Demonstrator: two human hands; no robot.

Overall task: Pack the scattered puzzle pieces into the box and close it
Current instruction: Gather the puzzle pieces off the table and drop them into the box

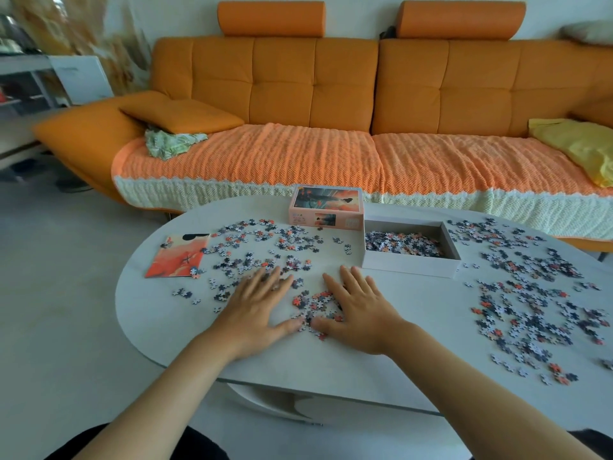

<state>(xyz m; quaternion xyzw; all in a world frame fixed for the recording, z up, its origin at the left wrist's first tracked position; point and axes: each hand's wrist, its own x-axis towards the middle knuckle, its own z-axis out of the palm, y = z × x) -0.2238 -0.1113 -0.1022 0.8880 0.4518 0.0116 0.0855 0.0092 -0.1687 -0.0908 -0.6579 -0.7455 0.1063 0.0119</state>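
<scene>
— Grey bench point(414, 330), and both hands were flat on it?
— Yes. Left hand point(255, 307) lay open, fingers spread, on loose puzzle pieces point(265, 247); right hand point(358, 310) lay open just beside it. A small heap of pieces point(313, 305) sat between the two hands, touching both thumbs.
— Neither hand gripped anything?
— Nothing.
— Count things, left to right.
— One orange picture card point(177, 255) at the far left, then a scatter of pieces too many to count, one lid point(326, 209) at the far edge, one open box point(411, 263) partly filled with pieces beyond the right hand, and a second big scatter point(530, 300) on the right.
— Behind it all?
— One orange sofa point(331, 94).
</scene>
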